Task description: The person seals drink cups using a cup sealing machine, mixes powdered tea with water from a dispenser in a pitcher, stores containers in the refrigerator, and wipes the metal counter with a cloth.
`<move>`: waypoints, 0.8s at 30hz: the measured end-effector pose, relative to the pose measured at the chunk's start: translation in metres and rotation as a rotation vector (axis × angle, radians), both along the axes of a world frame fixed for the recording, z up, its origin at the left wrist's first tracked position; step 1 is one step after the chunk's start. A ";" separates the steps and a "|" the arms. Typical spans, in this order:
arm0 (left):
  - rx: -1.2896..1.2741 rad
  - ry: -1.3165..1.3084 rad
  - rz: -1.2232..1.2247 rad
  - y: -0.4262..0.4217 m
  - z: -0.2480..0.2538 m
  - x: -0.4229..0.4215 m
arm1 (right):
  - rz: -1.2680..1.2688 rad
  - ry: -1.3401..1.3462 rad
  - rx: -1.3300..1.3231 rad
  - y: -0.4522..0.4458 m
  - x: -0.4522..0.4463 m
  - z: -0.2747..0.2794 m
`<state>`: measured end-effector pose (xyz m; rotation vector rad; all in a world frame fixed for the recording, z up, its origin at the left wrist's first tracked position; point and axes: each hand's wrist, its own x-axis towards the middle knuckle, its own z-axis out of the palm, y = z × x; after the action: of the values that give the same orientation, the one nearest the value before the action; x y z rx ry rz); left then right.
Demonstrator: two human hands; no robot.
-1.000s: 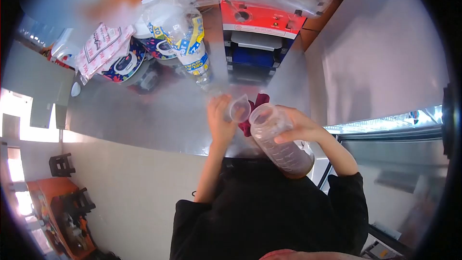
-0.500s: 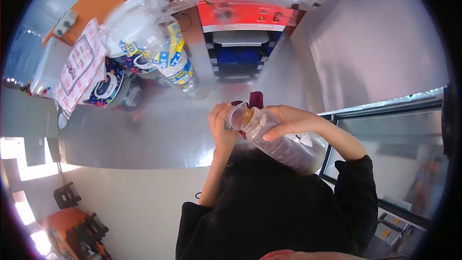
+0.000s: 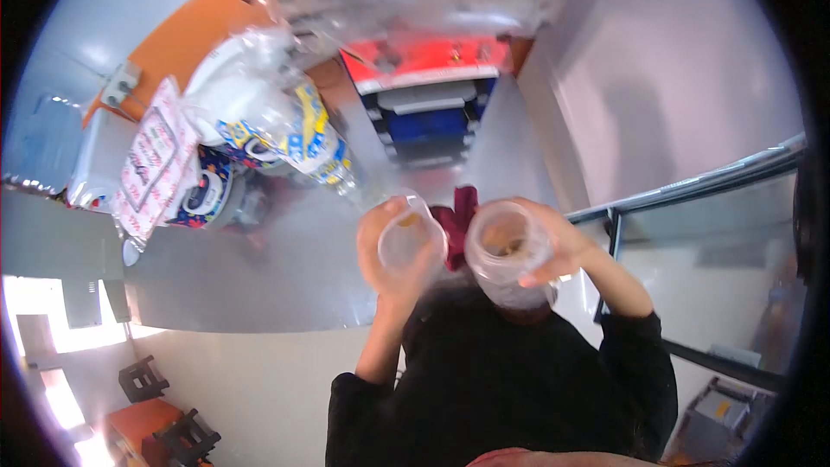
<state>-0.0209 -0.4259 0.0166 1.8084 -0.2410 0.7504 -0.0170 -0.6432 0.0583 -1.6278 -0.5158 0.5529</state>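
My left hand [image 3: 377,252] is closed around a clear plastic cup [image 3: 413,251], whose mouth faces up toward me with a little amber liquid inside. My right hand [image 3: 566,246] grips a large clear plastic bottle [image 3: 512,281] with a wide open mouth, roughly upright in front of my body. Something brownish shows through its neck, and a dark tint lies near the base. Cup and bottle are apart. Between and behind them lies a maroon cloth [image 3: 456,229] on the steel counter [image 3: 303,281]. Motion blurs both vessels.
A sleeve of stacked clear cups [image 3: 324,156], white containers in plastic [image 3: 238,86] and a pink-white printed packet [image 3: 156,156] stand at the left. A red and blue machine [image 3: 428,99] is at the back. At the right is a glass-topped case [image 3: 692,268].
The bottle has swung from tilted over the cup to roughly upright. My hands have moved apart, the cup going slightly left and down. The head view has shifted a little.
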 end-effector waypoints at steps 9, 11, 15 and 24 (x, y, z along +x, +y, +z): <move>0.129 -0.970 -0.284 0.031 0.208 0.032 | -0.168 -0.164 0.091 -0.023 -0.008 0.024; 0.112 -1.071 -0.331 0.026 0.228 0.029 | -0.235 -0.234 0.089 -0.025 -0.008 0.027; 0.238 -1.123 -0.244 0.013 0.241 0.010 | -0.286 -0.232 0.155 -0.035 -0.006 0.024; 0.216 -0.995 -0.426 0.004 0.237 0.003 | -0.480 -0.255 0.353 -0.050 -0.029 0.037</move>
<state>-0.0179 -0.4217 0.2538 1.3541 -1.3480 1.2836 -0.0461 -0.6937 0.0955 -1.4180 -0.3630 -0.1026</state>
